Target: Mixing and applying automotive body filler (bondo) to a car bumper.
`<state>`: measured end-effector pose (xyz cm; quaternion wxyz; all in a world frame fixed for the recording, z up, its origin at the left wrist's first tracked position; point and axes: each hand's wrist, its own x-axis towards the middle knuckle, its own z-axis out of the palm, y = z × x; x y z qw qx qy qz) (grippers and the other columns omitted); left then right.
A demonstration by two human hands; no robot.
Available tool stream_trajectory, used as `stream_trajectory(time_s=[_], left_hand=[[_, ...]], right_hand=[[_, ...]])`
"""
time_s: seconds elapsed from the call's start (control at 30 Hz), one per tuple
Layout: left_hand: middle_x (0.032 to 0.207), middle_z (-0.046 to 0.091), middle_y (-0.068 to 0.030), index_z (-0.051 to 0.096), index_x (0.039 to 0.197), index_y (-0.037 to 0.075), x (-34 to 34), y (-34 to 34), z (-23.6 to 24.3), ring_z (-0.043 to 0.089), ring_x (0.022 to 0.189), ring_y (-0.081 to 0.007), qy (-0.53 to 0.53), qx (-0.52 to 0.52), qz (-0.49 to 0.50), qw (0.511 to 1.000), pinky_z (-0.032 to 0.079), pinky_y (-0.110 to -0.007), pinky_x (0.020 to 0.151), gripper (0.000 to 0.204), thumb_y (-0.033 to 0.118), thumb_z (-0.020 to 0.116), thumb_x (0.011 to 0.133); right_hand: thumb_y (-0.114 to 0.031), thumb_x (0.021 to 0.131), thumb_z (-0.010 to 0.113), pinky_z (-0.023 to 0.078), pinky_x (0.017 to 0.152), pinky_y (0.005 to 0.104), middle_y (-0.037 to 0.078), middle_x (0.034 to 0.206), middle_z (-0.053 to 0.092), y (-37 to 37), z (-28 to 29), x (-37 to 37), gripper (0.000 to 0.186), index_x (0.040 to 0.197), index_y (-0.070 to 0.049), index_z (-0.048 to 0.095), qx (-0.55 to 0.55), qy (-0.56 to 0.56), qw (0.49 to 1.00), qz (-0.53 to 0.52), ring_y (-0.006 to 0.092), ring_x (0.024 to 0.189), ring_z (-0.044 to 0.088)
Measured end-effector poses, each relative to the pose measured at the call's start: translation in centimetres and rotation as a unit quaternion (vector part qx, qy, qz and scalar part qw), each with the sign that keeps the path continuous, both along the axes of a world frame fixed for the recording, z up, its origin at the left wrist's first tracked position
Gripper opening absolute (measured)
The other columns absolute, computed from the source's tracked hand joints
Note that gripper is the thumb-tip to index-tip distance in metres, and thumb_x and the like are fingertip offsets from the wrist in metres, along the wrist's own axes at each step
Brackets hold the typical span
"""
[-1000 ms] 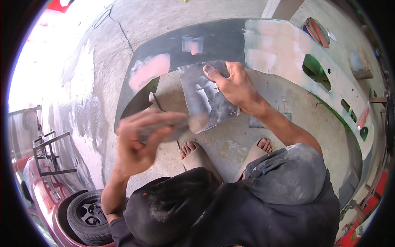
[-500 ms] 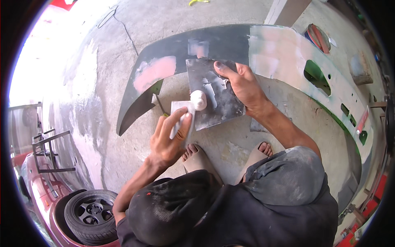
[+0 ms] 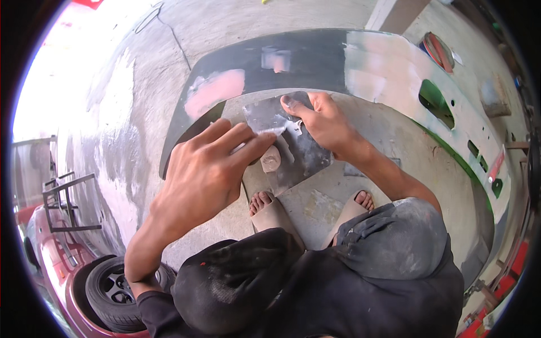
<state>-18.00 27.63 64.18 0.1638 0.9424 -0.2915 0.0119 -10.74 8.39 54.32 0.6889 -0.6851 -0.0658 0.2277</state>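
Observation:
My right hand (image 3: 324, 125) grips a dark flat mixing board (image 3: 309, 158) by its far right edge, thumb on top. A pale lump of filler putty (image 3: 271, 159) sits near the board's left edge, with whitish smears beside it. My left hand (image 3: 200, 172) reaches over the left side of the board, fingers closed around a putty spreader (image 3: 274, 133). Mostly hidden by the fingers, the spreader shows only its pale edge on the board beside the smears. Beyond lies a long curved car bumper (image 3: 307, 70), dark grey with pinkish and whitish filler patches.
A round can (image 3: 437, 52) stands behind the bumper's right part. At lower left are a car wheel (image 3: 115, 293), a red car body (image 3: 53, 256) and a black metal frame (image 3: 70, 200). A post (image 3: 394, 14) rises at the back; a thin cable (image 3: 174, 36) lies on the concrete.
My left hand has turned over, palm down, and moved the spreader past the putty lump onto the smears. The board has tilted and shifted slightly nearer; the lump now looks flattened.

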Motion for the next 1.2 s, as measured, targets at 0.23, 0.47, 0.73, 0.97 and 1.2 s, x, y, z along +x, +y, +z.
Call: stream_trajectory(time_s=[0.23, 0.47, 0.73, 0.97, 1.2], left_hand=[[0.079, 0.061, -0.0155, 0.07, 0.106, 0.001, 0.1, -0.3, -0.6, 0.058, 0.069, -0.0321, 0.173, -0.124, 0.0, 0.977, 0.048, -0.039, 0.061, 0.031, -0.006, 0.058, 0.078], [0.081, 0.068, -0.0155, 0.069, 0.108, 0.001, -0.9, 0.0, -2.7, 0.062, 0.062, -0.0196, 0.362, -0.163, 0.103, 0.912, 0.047, -0.03, 0.059, 0.022, 0.001, 0.06, 0.088], [0.094, 0.069, -0.0168, 0.068, 0.111, -0.004, -1.6, 1.9, -2.6, 0.064, 0.077, -0.021, 0.087, -0.327, 0.097, 0.936, 0.05, -0.028, 0.069, 0.028, -0.001, 0.062, 0.085], [0.116, 0.064, -0.0134, 0.07, 0.114, 0.011, -3.7, 1.0, -8.7, 0.063, 0.081, -0.0269, -0.187, -0.127, -0.017, 0.974, 0.061, -0.038, 0.074, 0.053, 0.018, 0.085, 0.063], [0.12, 0.061, -0.0131, 0.069, 0.115, 0.011, -4.0, 1.9, -11.9, 0.062, 0.084, -0.0257, -0.214, -0.107, 0.026, 0.971, 0.06, -0.037, 0.071, 0.051, -0.001, 0.076, 0.066]], right_hand=[[-0.027, 0.094, 0.06, 0.048, 0.071, 0.0289, 0.007, 0.092, 0.065, 0.1, -0.8, -0.1, 0.034, 0.106, 0.005, 0.06, -0.051, 0.186, 0.981, -0.034, 0.011, 0.082, 0.059], [-0.029, 0.093, 0.062, 0.047, 0.081, 0.03, 0.009, 0.101, 0.065, 0.3, -2.8, 0.1, 0.039, 0.109, 0.006, 0.06, -0.113, 0.12, 0.984, 0.063, 0.0118, 0.096, 0.056], [-0.027, 0.097, 0.058, 0.046, 0.065, 0.0248, 0.002, 0.085, 0.063, 0.1, -2.3, 0.3, 0.027, 0.097, -0.001, 0.062, 0.021, 0.124, 0.992, 0.005, 0.0054, 0.075, 0.056], [-0.028, 0.097, 0.059, 0.05, 0.062, 0.022, -0.001, 0.088, 0.065, 0.1, -0.8, 0.4, 0.023, 0.099, -0.006, 0.063, 0.19, 0.183, 0.965, 0.009, 0.005, 0.072, 0.061], [-0.029, 0.096, 0.06, 0.049, 0.065, 0.0211, -0.001, 0.088, 0.065, -1.0, 0.0, 1.1, 0.023, 0.099, -0.006, 0.063, 0.185, 0.191, 0.964, 0.009, 0.0043, 0.075, 0.061]])
